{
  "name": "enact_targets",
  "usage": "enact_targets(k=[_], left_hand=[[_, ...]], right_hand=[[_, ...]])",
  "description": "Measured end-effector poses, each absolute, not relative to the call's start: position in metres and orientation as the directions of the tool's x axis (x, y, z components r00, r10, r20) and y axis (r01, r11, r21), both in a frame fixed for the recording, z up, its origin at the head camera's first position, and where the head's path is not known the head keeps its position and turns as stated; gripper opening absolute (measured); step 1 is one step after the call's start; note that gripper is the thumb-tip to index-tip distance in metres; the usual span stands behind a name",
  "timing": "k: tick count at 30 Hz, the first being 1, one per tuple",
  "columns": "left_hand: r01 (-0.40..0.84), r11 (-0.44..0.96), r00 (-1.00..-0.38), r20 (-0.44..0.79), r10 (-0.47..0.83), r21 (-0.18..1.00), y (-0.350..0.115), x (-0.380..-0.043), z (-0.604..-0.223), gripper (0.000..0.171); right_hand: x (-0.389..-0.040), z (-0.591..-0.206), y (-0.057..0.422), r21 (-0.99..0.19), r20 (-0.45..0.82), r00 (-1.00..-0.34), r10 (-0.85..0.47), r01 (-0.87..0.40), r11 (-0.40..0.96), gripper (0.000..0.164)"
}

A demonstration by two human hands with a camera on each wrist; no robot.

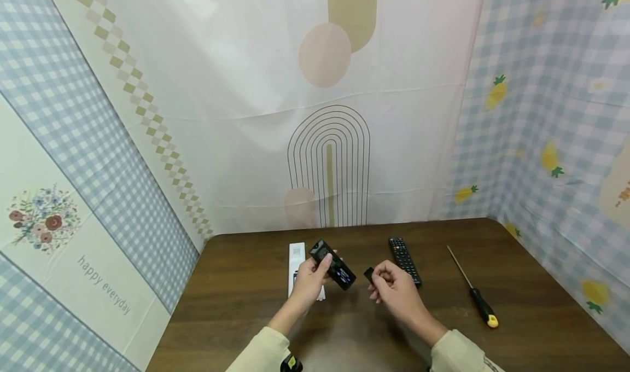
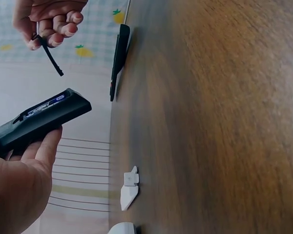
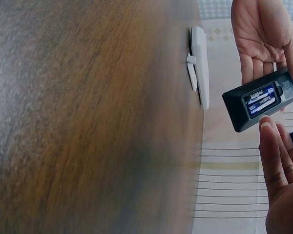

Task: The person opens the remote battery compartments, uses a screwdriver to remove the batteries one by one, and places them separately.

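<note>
My left hand [image 1: 309, 280] grips a black remote control [image 1: 339, 271] above the table, its back turned up. The battery compartment is uncovered, and two blue-and-white batteries [image 3: 261, 101] lie side by side in it. To the right, my right hand [image 1: 400, 292] pinches a small black battery cover [image 1: 368, 274] between thumb and fingers. The left wrist view shows this cover apart from the remote, tilted above its compartment end. In the right wrist view only part of the cover shows, at the frame's edge.
Behind my left hand lies a white remote [image 1: 297, 251], with a small white cover [image 2: 130, 187] beside it. A second black remote [image 1: 405, 261] lies buttons up beyond my right hand. Farther right rests a screwdriver [image 1: 481, 301] with a black-and-yellow handle. Printed cloth [image 1: 236, 158] hangs behind the wooden table [image 1: 221, 306].
</note>
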State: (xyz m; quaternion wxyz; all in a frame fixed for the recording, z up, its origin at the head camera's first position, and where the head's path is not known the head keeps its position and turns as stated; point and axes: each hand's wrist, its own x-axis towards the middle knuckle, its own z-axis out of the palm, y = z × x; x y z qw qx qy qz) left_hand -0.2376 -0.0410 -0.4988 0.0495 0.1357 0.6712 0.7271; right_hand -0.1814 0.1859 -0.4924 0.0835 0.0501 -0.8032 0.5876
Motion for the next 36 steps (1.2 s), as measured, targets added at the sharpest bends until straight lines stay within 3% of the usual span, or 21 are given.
enact_targets(k=[9,17,30,36], left_hand=[[-0.013,-0.123,-0.979,0.013,0.204,0.992,-0.038,-0.247,-0.505,0.056],[-0.114,-0.174,-0.961,-0.065,0.268,0.978,-0.028,-0.259,-0.511,0.041],[-0.157,0.086,-0.953,-0.174,0.247,0.984,0.002,-0.277,-0.517,0.041],[-0.136,0.213,-0.957,-0.184,0.223,0.967,0.012,-0.287,-0.523,0.021]], right_hand=[[-0.18,-0.493,0.187,-0.933,0.209,-0.977,0.037,-0.188,0.306,0.007],[-0.178,-0.494,0.19,-0.937,0.225,-0.973,0.051,-0.201,0.286,0.007],[-0.176,-0.495,0.193,-0.936,0.236,-0.97,0.063,-0.21,0.282,0.011],[-0.178,-0.498,0.195,-0.94,0.233,-0.97,0.072,-0.205,0.274,0.01]])
